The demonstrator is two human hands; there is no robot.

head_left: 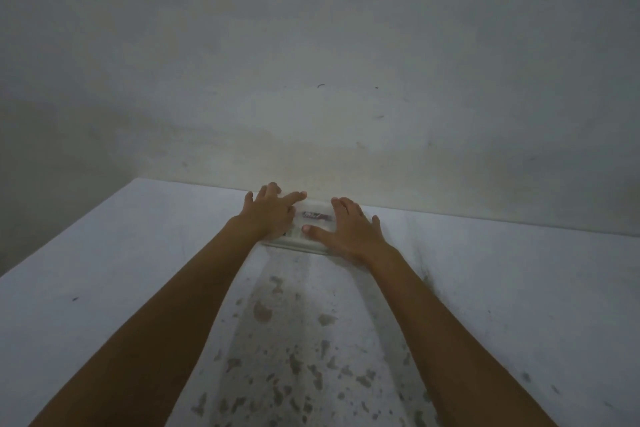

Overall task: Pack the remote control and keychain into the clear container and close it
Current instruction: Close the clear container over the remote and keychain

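Item: clear container (300,240), low and rectangular, recorded at the far edge of the white table (104,253), close against the wall (311,62). A lid appeared to be in place on top, though the seal along the rim could not be confirmed at this range.

Contents: a dark elongated object (316,215) was seen through the top between the two hands, possibly the remote control; the picture was too soft for it to be identified. The keychain could not be made out.

Left hand (272,210): laid flat on the left part of the container, fingers spread wide and extended toward the wall; nothing was held.

Right hand (346,230): laid flat on the right part, fingers spread, thumb (313,229) turned inward across the top; nothing was held.

Surface: stained and mottled patches were noted on the table nearer the person.

Handling, as judged: the container was taken to be light, thin-walled plastic, somewhat flexible and smooth, so liable to slide on the table under a sideways push. Downward pressure at the lid's corners and edges was thought best for closing; for lifting, hold would be taken at the two short sides. Loose contents would be expected to rattle and shift if tilted.
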